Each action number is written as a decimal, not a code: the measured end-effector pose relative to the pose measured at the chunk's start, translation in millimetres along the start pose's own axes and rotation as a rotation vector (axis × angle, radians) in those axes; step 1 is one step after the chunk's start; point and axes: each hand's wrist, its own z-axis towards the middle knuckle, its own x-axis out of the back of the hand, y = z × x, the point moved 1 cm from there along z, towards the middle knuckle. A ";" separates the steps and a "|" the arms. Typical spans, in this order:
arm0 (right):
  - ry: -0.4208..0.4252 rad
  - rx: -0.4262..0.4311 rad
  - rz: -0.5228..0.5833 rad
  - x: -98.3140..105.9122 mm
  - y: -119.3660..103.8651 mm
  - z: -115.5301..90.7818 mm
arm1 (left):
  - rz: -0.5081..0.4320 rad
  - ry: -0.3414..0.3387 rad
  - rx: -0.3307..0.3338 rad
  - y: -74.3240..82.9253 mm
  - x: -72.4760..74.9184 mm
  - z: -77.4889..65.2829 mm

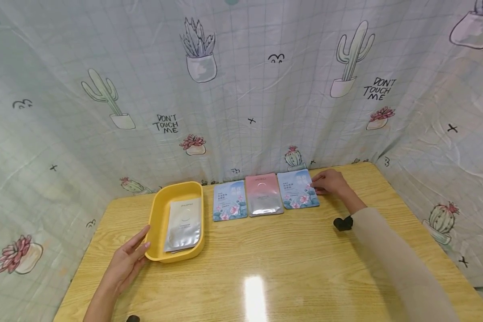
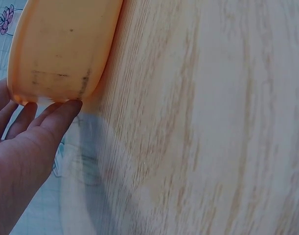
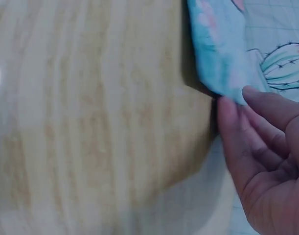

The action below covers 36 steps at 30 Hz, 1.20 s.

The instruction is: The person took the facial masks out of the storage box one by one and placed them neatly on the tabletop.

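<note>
My left hand (image 1: 125, 259) is at the near-left corner of a yellow tray (image 1: 156, 243). Its fairly straight fingers touch the tray's outer wall, also seen in the left wrist view. Inside the tray lies a silvery-white sheet mask packet (image 1: 184, 226), with the edge of something flat showing under it. At the right end of a row, my right hand (image 1: 333, 182) pinches the side edge of a blue floral sheet mask packet (image 1: 298, 190); in the right wrist view its thumb and fingertips meet at the packet's corner (image 3: 222, 58).
Left of the pinched packet lie a pink-and-silver packet (image 1: 263, 195) and another blue floral packet (image 1: 230, 201). They rest on a wood-grain table (image 1: 265, 250) with a bright reflection near its front. A cactus-print curtain (image 1: 241, 89) hangs behind and at both sides.
</note>
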 end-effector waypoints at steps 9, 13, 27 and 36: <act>-0.020 0.171 -0.114 -8.8 -44.0 -3.3 | 0.038 0.016 0.003 4.9 3.4 0.2; -0.127 0.230 -0.069 -29.4 -71.9 -0.5 | 0.038 0.010 -0.007 5.6 4.1 0.4; -0.337 0.453 0.164 -128.6 -149.9 -0.8 | 0.031 -0.043 -0.005 2.3 2.7 1.2; -0.494 0.537 0.161 -199.9 -202.8 1.5 | 0.023 -0.033 -0.015 -0.8 1.2 0.2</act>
